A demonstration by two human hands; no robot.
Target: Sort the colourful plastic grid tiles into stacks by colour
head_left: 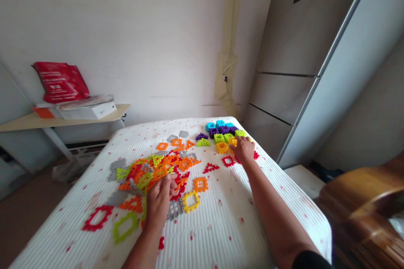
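Note:
My left hand (160, 196) is at the near side of a loose heap of plastic interlocking tiles. Its fingers are curled together, and what they hold, if anything, is hidden. Close to it lie an orange square tile (200, 184), a yellow square tile (191, 201) and a grey lattice tile (174, 209). Over the sorted stacks, my right hand (245, 148) has its fingers closed about a yellow tile (232, 141); the far fingers are partly hidden. Beside that hand stand an orange-yellow stack (221, 147) and lime green stacks (219, 138).
Behind these are purple stacks (213, 133) and blue stacks (210, 126). Red tiles (228, 161) lie in front. A white ribbed cloth (217, 227) covers the table. A refrigerator (284, 59) stands right, a wooden chair (366, 193) nearer, and a side table (123, 111) left.

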